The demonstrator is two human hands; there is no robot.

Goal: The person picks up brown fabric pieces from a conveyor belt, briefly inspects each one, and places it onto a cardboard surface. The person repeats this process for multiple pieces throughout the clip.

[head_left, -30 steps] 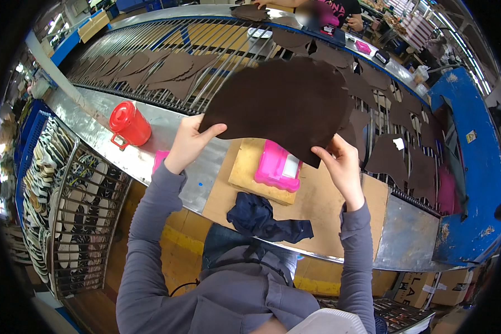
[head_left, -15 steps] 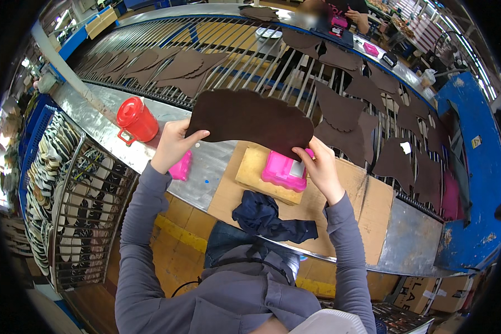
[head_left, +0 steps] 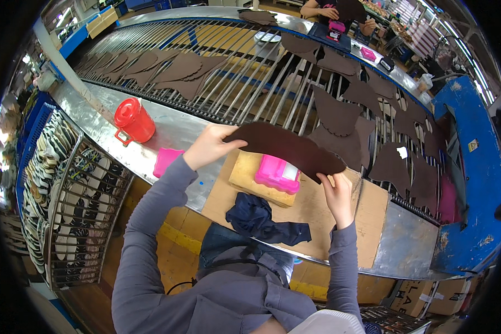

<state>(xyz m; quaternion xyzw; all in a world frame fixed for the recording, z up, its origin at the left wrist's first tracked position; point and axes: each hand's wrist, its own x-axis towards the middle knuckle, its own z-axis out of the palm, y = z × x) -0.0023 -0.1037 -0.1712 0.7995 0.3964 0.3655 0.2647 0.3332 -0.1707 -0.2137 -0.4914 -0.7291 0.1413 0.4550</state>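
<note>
Between my two hands a dark brown leather piece (head_left: 284, 146) hangs in the air, its upper edge bowed. My left hand (head_left: 212, 146) pinches its left end, thumb on the near side. At the right end, my right hand (head_left: 337, 192) grips the lower corner between thumb and fingers. Just below the leather, a pink plastic case (head_left: 273, 177) with a pale patch rests on a yellow foam block (head_left: 245, 181). A crumpled navy cloth (head_left: 261, 220) lies in front of the block, on a flat cardboard sheet (head_left: 345, 245).
A red lidded jug (head_left: 134, 121) and a pink block (head_left: 168, 161) stand on the metal ledge. Beyond runs a rod conveyor (head_left: 234, 89) carrying several brown pieces (head_left: 337, 111). A blue machine housing (head_left: 467, 167) borders the right; a wire cart of shoes (head_left: 83, 222), the left. Another person's hands (head_left: 367, 25) work opposite.
The leather has come lower and to the right, and is now tilted so it shows as a narrower band. Both my hands moved with it, still holding its ends.
</note>
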